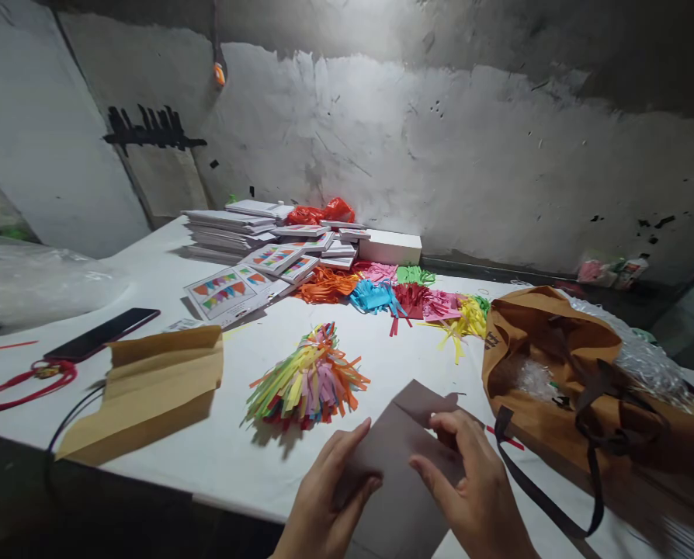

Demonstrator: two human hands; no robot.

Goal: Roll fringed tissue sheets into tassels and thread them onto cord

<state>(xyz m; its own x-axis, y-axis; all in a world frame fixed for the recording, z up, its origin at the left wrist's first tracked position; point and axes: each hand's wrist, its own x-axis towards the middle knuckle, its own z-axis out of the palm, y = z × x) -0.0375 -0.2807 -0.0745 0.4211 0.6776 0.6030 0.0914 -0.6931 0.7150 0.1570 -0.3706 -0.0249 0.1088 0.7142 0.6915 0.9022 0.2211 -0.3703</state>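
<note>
At my far left lay a crinkled clear plastic bag (38, 283), then a dark, glossy phone (102, 334) slanting across the white table (254, 481), with a pink cord (24, 386) looped beside it. Next came a creased sheet of brown paper (154, 388). Behind it, cards (227, 293) showed rows of coloured triangular flags; any print on them was too small to read. A stack of flat white packets (224, 237) stood further back, near a shiny red plastic bag (324, 213) and a plain oblong white box (390, 248). Nearer me sat a fanned heap of many-coloured paper strips (309, 376). My left hand (335, 489) was curled at the left side of a smooth grey card (399, 454), fingertips and thumb tip apart with the card between them. The card was low in front of me, one corner pointing away toward the wall; its near end was partly hidden, so I could not tell its long axis. My right hand (469, 473) had its other side, half closed, thumb on the face and fingers bent by a flap. Past fringed bundles (376, 296) in blue, red and yellow slumped a brown cloth bag (545, 314), its dark lettering unreadable, with black straps (595, 481).
</note>
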